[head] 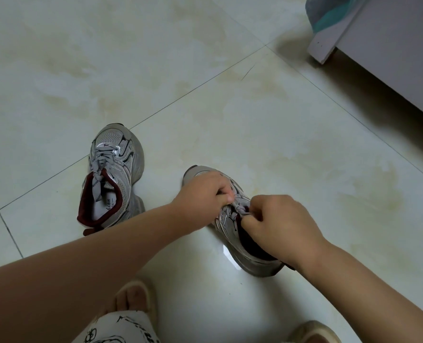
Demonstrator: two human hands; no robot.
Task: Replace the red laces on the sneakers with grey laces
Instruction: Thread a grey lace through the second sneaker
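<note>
Pinching grey lace, both hands, open floor

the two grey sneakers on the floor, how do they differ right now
The left grey mesh sneaker stands alone, untouched; the right grey mesh sneaker is being worked on, with the left hand and right hand both pinching its grey lace. The left sneaker's grey laces are fully threaded, ends tucked into its opening; the right sneaker's lacing is mostly hidden by the hands. Both share dark red lining and point away from the person.
</note>
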